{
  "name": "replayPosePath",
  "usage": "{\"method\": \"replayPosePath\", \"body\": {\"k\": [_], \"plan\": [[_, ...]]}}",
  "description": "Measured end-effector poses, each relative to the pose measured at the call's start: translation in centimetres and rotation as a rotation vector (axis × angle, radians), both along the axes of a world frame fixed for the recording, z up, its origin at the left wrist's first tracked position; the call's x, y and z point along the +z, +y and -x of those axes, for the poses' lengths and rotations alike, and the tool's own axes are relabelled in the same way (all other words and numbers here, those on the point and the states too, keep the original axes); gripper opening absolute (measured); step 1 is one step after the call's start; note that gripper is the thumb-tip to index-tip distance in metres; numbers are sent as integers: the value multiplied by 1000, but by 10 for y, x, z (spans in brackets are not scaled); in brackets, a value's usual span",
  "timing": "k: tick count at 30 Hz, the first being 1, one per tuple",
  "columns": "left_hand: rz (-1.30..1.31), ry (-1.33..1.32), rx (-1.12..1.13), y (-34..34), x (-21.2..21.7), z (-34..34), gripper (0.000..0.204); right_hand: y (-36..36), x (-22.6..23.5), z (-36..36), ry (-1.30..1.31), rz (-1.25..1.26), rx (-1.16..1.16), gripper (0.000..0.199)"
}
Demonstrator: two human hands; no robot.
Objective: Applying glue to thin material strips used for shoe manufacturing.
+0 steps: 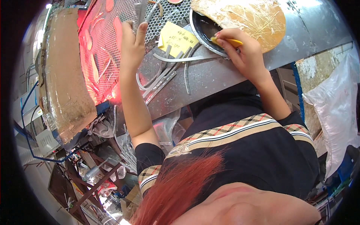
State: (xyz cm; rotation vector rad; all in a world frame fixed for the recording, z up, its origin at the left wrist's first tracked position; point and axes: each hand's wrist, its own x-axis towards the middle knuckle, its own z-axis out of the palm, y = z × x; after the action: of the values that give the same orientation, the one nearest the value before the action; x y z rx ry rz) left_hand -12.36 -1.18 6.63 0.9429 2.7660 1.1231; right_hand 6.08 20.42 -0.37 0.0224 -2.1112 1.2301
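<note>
My left hand (pixel 132 47) is closed around a bundle of thin grey strips (pixel 138 17), held upright over the mesh belt. My right hand (pixel 243 52) grips a yellow-handled tool (pixel 235 42), its working end down at the mouth of a round pot (pixel 195 32) with a dark inside. That end is too hidden to make out. A round yellowish board (pixel 268 28), streaked with dried pale strands, covers part of the pot. Loose grey strips (pixel 163 80) lie between my hands on the metal table (pixel 210 77), and one pale strip (pixel 187 59) reaches to the pot's side.
Yellow handwritten notes (pixel 178 36) lie beside the pot. Red light falls on the mesh belt (pixel 101 56), where several flat sole-shaped pieces (pixel 117 32) rest. A cardboard sheet (pixel 67 75) stands left of the belt. At the right hangs a white sack (pixel 332 105).
</note>
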Motion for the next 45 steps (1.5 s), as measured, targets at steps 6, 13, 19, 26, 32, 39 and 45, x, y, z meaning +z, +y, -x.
{"method": "replayPosePath", "body": {"k": [6,13,19,26,32,39,45], "plan": [[-89,-665,-176,10,-6,-61,17,4,-2,-3,174,114,48,14],[-97,-581,-175,7,-27,-73,24,2,1,-12,-1,327,37,12],[147,-383,-128,11,-16,-81,27,-2,4,-9,102,406,-123,11],[229,-221,-104,15,-10,-87,35,-8,0,3,145,276,-57,12],[115,-343,-102,5,-15,-84,29,1,4,0,-40,85,-135,12],[-394,-674,-30,8,4,-78,28,1,0,-4,59,-17,24,13],[-974,-957,50,12,-10,-61,28,-2,3,-4,61,63,26,14]]}}
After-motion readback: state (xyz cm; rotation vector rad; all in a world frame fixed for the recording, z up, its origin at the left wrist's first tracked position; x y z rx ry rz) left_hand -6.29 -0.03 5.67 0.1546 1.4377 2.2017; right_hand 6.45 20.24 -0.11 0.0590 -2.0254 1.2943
